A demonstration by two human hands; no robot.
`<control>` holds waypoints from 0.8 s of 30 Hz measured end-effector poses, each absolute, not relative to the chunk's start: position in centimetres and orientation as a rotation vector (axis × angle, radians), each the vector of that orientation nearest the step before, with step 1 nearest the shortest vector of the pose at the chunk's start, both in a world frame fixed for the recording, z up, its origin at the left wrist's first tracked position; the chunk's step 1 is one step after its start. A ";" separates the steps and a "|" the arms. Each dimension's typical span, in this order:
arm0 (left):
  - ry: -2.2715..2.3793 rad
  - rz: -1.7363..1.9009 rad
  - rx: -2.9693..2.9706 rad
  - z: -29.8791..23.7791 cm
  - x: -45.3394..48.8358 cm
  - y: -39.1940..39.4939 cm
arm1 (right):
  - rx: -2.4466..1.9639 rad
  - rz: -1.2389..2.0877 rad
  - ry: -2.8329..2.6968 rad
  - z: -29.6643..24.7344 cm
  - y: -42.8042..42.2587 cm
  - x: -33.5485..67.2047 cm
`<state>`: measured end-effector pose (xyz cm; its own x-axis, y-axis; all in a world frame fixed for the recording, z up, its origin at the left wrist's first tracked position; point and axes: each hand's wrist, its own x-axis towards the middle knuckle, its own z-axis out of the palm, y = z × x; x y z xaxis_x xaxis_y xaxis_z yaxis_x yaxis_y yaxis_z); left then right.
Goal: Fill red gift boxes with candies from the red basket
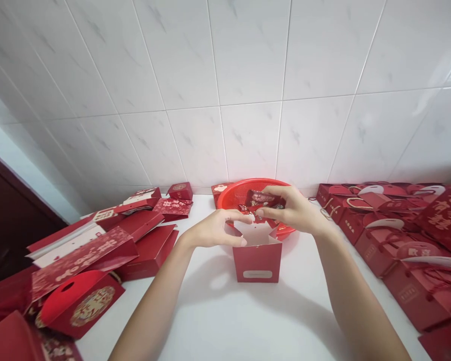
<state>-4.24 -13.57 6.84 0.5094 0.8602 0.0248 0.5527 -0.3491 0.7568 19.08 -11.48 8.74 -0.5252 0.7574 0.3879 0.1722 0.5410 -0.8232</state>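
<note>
In the middle of the white table a small red paper box (257, 263) stands upright with its top open, showing its white inside. A pale oval label is on its front. My left hand (214, 228) grips the box's left side, thumb at the front rim and fingers over the back. Above the far right edge of the box, my right hand (293, 205) pinches a dark red printed packet (263, 198) between thumb and fingers. Behind the box is a red plastic basket (229, 193) holding red wrapped packets, partly hidden by my hands.
Folded and flat red boxes (143, 225) are piled along the left, with a round-lidded red box (80, 303) nearest me. Rows of closed red gift boxes (402, 260) with cord handles line the right. A white tiled wall (248, 75) rises behind the table.
</note>
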 end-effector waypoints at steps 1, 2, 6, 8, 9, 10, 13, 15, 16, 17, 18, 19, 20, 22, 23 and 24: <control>1.119 0.557 2.034 6.7 -4.3 -13.4 | -0.761 0.932 -2.056 8.7 -11.6 18.9; 1.083 0.559 2.024 6.6 -4.3 -13.3 | -0.768 0.909 -2.097 8.6 -11.6 18.7; 1.025 0.574 1.993 6.6 -4.3 -13.2 | -0.780 0.828 -2.164 8.4 -11.7 18.3; 1.047 0.580 1.988 6.7 -4.1 -13.3 | -0.808 0.809 -2.194 8.3 -11.6 18.1; 1.052 0.580 1.985 6.7 -4.1 -13.3 | -0.823 0.804 -2.211 8.2 -11.6 18.1; 1.045 0.580 1.985 6.7 -4.0 -13.3 | -0.835 0.794 -2.226 8.1 -11.6 18.0; 1.009 0.588 1.985 6.8 -4.0 -13.3 | -0.840 0.753 -2.246 8.0 -11.5 17.8; 1.008 0.590 1.990 6.7 -4.0 -13.3 | -0.816 0.734 -2.252 8.1 -11.6 17.8; 1.015 0.591 1.992 6.7 -4.0 -13.3 | -0.800 0.728 -2.253 8.2 -11.7 17.8; 1.020 0.591 1.993 6.7 -4.0 -13.3 | -0.786 0.724 -2.251 8.3 -11.7 17.8; 1.022 0.589 1.992 6.7 -4.1 -13.3 | -0.775 0.719 -2.245 8.4 -11.8 17.9; 1.021 0.590 1.990 6.6 -4.1 -13.3 | -0.772 0.717 -2.240 8.5 -11.9 18.0; 1.022 0.590 1.990 6.6 -4.1 -13.2 | -0.778 0.716 -2.239 8.6 -12.0 18.0; 1.019 0.587 1.999 6.6 -4.1 -13.2 | -0.810 0.719 -2.252 8.8 -12.1 18.3; 1.011 0.583 2.005 6.6 -4.1 -13.2 | -0.825 0.718 -2.265 8.8 -12.1 18.5; 1.004 0.581 2.008 6.6 -4.1 -13.2 | -0.836 0.714 -2.280 8.9 -12.1 18.7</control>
<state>-4.10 -13.20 6.56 0.5792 0.8138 0.0473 0.4465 -0.3652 0.8169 18.65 -12.07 8.85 -0.6208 0.7031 0.3467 0.3800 0.6567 -0.6514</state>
